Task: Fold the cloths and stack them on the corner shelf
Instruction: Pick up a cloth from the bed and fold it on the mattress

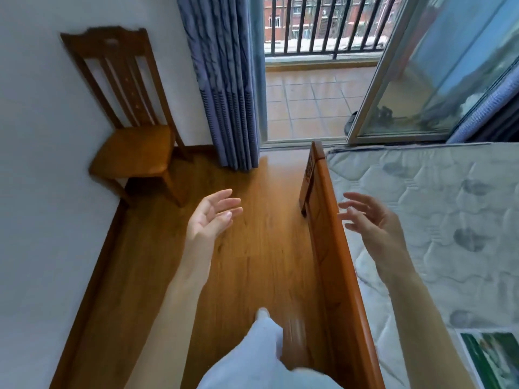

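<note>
Cloths and corner shelf: neither is in view at this moment. Nothing that could be folded shows on the wooden floor (247, 242), on the chair (132, 153) at 10 o'clock, or on the visible part of the bare quilted mattress (438, 209) at 3 o'clock.

Left hand (209, 217): held in the air over the floor, palm turned inward, fingers loosely spread, holding nothing.

Right hand (370, 220): raised above the edge of the mattress, just past the wooden bed frame (325, 220), fingers spread and slightly curled, holding nothing. The 2 hands are well apart, with the bed rail between them.

Surroundings: blue curtain (224, 88) at 12 o'clock beside an open balcony door (421, 74); a printed sheet (494, 357) lies on the mattress at 5 o'clock. A leg in pale trousers (261, 352) shows at 6 o'clock, blurred.

Judgement on handling: cloths are expected to be light, limp and non-fragile, with no shape of their own. Best taken by pinching 2 adjacent corners, 1 per hand, and folded flat on a broad surface such as the mattress. Limp folds may slip open in carrying, so a palm underneath is advised.
</note>
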Demonstrator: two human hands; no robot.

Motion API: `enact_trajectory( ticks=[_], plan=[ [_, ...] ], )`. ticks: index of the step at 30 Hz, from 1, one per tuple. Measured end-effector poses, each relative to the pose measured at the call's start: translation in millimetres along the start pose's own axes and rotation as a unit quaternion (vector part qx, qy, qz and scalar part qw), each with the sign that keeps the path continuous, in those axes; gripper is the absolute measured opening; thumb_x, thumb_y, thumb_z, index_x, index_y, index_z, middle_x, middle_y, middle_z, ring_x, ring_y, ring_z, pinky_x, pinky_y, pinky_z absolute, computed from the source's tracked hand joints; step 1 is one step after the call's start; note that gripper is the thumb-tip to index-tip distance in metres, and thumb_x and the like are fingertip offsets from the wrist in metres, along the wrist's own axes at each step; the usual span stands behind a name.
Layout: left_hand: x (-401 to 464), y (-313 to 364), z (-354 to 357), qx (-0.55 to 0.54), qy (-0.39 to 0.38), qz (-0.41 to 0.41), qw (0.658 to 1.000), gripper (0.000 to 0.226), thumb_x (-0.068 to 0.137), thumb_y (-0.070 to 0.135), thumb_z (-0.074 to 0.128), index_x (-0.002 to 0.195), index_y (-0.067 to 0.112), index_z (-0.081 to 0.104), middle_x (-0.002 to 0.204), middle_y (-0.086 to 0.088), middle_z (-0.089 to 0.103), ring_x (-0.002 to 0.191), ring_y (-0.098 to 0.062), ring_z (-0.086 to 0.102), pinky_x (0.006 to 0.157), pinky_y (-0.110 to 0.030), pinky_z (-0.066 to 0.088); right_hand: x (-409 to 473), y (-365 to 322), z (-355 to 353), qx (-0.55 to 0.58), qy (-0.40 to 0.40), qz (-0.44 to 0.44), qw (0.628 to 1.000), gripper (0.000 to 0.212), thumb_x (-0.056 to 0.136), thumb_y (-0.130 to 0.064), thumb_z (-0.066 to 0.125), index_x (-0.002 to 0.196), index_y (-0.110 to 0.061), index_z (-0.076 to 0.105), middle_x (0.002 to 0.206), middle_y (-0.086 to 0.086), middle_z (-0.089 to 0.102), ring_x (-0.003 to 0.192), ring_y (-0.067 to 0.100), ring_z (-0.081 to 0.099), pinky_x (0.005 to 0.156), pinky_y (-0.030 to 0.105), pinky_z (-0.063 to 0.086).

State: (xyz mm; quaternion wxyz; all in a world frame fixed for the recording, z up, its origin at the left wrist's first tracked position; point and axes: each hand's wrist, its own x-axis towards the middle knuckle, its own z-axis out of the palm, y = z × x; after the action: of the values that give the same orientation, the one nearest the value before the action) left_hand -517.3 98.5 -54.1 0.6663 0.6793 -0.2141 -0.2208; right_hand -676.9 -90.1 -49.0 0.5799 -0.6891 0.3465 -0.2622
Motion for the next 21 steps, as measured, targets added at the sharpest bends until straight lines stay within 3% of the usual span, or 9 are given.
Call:
enact_trajectory(
  ticks=[5, 9, 15, 21],
  plan=[
    [131, 16, 20, 0.011, -0.037, -0.005, 0.999, 0.031, 0.074, 0.032, 0.052, 0.106, 0.032, 0.054, 0.109, 0.012, 0.063, 0.102, -0.006, 0.063, 0.081, -0.013, 0.05, 113, -18, 19, 0.013, 0.035, 0.011, 0.999, 0.02, 0.092, -0.018, 0.049, 0.11, -0.016, 0.058, 0.095, -0.003, 0.065, 0.081, 0.008, 0.065, 0.065, 0.01, 0.051],
    [229, 14, 37, 0.048, -0.042, 0.005, 0.998, 0.036, 0.074, 0.033, 0.051, 0.11, 0.029, 0.053, 0.112, 0.011, 0.06, 0.103, -0.011, 0.061, 0.079, -0.006, 0.048, 206, -14, 32, 0.008, 0.053, 0.019, 0.998, 0.019, 0.092, -0.02, 0.05, 0.109, -0.02, 0.058, 0.096, -0.005, 0.066, 0.078, -0.001, 0.066, 0.068, 0.012, 0.052],
    [402, 7, 78, 0.041, -0.089, 0.006, 0.995, 0.033, 0.074, 0.029, 0.052, 0.107, 0.03, 0.054, 0.112, 0.008, 0.06, 0.104, -0.014, 0.059, 0.073, -0.004, 0.047, 369, -14, 40, 0.006, 0.062, 0.005, 0.998, 0.019, 0.091, -0.012, 0.051, 0.101, -0.027, 0.057, 0.097, -0.002, 0.066, 0.083, 0.008, 0.066, 0.066, 0.012, 0.052],
    [594, 35, 144, -0.024, -0.151, 0.013, 0.988, 0.038, 0.072, 0.02, 0.054, 0.11, 0.015, 0.056, 0.104, 0.001, 0.062, 0.089, 0.003, 0.063, 0.072, -0.008, 0.047, 529, -39, 15, -0.007, 0.108, 0.005, 0.994, 0.02, 0.092, -0.011, 0.049, 0.106, -0.022, 0.057, 0.101, 0.007, 0.065, 0.088, 0.016, 0.065, 0.071, 0.016, 0.053]
  ],
)
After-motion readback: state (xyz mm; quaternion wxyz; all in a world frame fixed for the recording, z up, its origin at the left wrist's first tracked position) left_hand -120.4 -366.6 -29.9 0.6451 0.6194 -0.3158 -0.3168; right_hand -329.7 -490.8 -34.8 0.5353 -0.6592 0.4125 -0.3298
